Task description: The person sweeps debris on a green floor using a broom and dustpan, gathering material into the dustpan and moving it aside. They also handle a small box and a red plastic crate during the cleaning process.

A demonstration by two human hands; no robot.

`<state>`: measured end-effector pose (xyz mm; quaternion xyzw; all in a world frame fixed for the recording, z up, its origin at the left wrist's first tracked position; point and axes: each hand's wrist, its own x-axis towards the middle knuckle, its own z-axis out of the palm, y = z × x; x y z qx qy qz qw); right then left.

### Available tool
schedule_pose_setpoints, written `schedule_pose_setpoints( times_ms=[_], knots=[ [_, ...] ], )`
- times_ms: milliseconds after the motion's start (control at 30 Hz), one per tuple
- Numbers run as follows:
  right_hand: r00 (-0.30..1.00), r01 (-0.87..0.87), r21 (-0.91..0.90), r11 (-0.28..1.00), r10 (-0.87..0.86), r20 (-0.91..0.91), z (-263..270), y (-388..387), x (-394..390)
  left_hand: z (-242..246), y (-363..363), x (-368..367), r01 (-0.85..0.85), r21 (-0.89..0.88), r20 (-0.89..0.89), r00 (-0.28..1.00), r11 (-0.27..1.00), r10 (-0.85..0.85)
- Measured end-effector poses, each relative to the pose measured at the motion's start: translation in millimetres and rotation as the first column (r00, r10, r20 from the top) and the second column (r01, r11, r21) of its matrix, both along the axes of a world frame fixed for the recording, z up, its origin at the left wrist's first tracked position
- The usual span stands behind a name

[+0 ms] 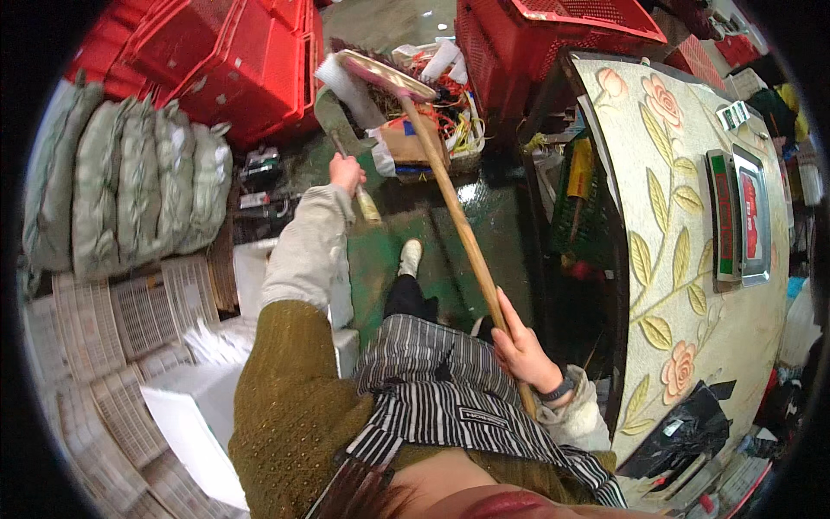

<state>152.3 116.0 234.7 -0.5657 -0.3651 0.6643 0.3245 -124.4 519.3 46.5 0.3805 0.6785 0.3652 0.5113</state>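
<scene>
My left hand (347, 174) is closed around the handle of a dustpan (338, 120), held out in front at the upper middle. A white foam mesh wrap (353, 87) lies at the pan, partly behind the broom head. My right hand (522, 350) grips the lower part of a long wooden broom handle (450, 191), close to my apron. This broom's head (389, 76), with dark bristles on its far side, is up beside the dustpan. Below it stands a white basket (478, 146) full of colored straps, foam and a cardboard piece (415, 144).
Stacked red plastic crates (237, 71) stand at the upper left, with another red crate (506, 58) at the upper right. Bundled grey-green sacks (146, 175) rise on the left above pale baskets (123, 324). A flower-patterned table (655, 279) with a digital scale (746, 217) borders the right side. The green floor (382, 279) looks wet.
</scene>
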Motion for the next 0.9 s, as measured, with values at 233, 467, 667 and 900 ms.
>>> schedule_pose_setpoints(
  times_ms=[233,467,667,900],
  knots=[
    [0.942,0.278,-0.294,0.915,-0.319,-0.103,-9,54,-42,-110,119,57,0.351,0.077,-0.781,0.603,0.933,-0.163],
    [0.702,0.472,-0.527,0.707,-0.663,-0.26,13,81,-74,-92,162,63,0.404,0.229,-0.654,0.737,0.886,-0.168],
    [0.721,0.494,-0.537,0.684,-0.667,-0.187,17,92,-87,-102,184,60,0.389,-0.069,-0.555,0.75,0.919,-0.36],
    [0.771,0.496,-0.533,0.686,-0.63,-0.093,32,61,-70,-81,185,28,0.351,0.112,-0.719,0.674,0.93,-0.168]
  ],
)
